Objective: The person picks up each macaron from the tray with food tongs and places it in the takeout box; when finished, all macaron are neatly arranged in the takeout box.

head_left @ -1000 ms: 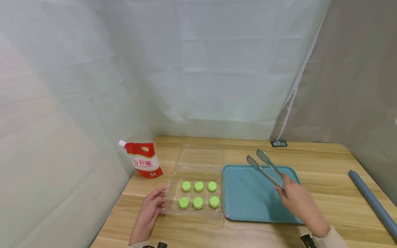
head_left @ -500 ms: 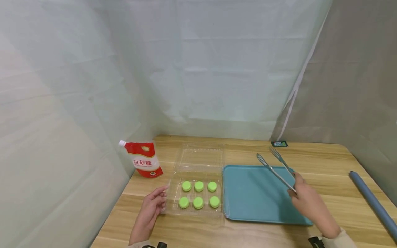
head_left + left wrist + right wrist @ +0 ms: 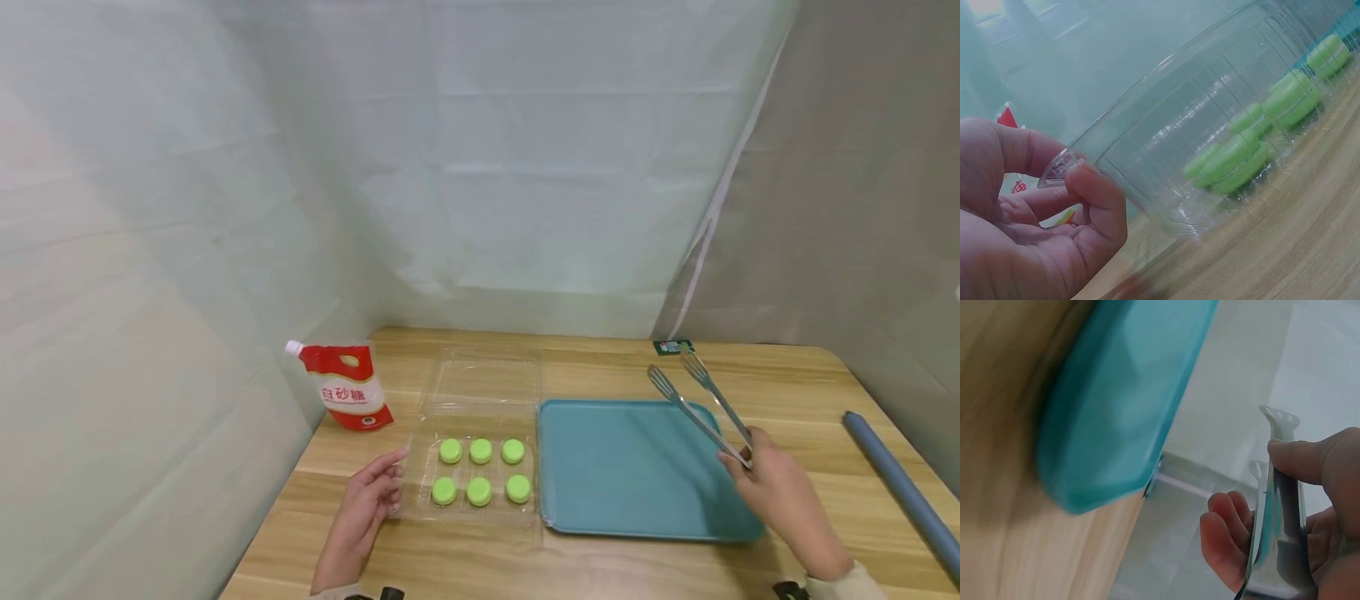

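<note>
My left hand [image 3: 362, 512] pinches the corner lip of a clear plastic clamshell box [image 3: 472, 516] between thumb and fingers, as the left wrist view shows. Several light green macarons [image 3: 1238, 164] sit in two rows in the box's base, and its lid [image 3: 487, 379] lies folded back. In my right hand [image 3: 780, 492] are metal tongs [image 3: 703, 423], gripped by the arms with the slotted tips apart and nothing between them. The tongs hang over the right side of a blue-green tray [image 3: 630, 475], which stands right beside the box and bears nothing.
A red and white sugar pouch [image 3: 351, 390] stands at the back left of the wooden table [image 3: 465, 567]. A small dark green packet [image 3: 672, 347] lies at the back edge. Along the right side is a long grey-blue roll [image 3: 900, 492]. Cloth walls [image 3: 525, 167] surround the table.
My right hand has moved to the right with the tongs, from over the tray's middle to its right edge. My left hand, the box and the macarons have stayed in place.
</note>
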Motion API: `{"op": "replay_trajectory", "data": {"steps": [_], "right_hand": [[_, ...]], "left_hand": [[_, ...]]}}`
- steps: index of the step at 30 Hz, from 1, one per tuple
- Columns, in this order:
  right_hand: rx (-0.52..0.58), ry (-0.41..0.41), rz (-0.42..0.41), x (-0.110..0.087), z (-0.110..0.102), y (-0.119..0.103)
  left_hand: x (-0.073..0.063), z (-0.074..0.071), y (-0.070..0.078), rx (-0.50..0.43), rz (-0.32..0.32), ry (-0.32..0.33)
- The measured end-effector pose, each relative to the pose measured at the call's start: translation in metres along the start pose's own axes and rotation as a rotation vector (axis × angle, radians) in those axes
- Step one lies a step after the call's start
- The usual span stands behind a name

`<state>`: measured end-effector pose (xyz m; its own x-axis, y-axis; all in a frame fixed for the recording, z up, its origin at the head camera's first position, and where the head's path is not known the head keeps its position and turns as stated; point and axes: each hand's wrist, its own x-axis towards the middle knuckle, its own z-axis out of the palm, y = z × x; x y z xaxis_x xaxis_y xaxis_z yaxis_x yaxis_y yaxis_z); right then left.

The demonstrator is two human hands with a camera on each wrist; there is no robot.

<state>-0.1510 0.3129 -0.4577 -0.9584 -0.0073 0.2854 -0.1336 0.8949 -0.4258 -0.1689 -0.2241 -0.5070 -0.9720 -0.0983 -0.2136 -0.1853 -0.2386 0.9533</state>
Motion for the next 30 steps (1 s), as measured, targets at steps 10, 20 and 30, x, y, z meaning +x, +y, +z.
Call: {"op": "replay_trajectory", "data": {"steps": [10, 20, 30], "right_hand": [[-0.036, 0.101, 0.036, -0.015, -0.002, 0.022], [-0.045, 0.092, 0.139, -0.022, -0.011, 0.041], [-0.024, -0.102, 0.263, -0.031, -0.023, 0.055]], "left_hand": [[-0.001, -0.002, 0.001, 0.004, -0.006, 0.001], [-0.001, 0.001, 0.0, 0.004, 0.008, -0.012], [0.001, -0.002, 0.0, 0.02, 0.001, -0.013]]}}
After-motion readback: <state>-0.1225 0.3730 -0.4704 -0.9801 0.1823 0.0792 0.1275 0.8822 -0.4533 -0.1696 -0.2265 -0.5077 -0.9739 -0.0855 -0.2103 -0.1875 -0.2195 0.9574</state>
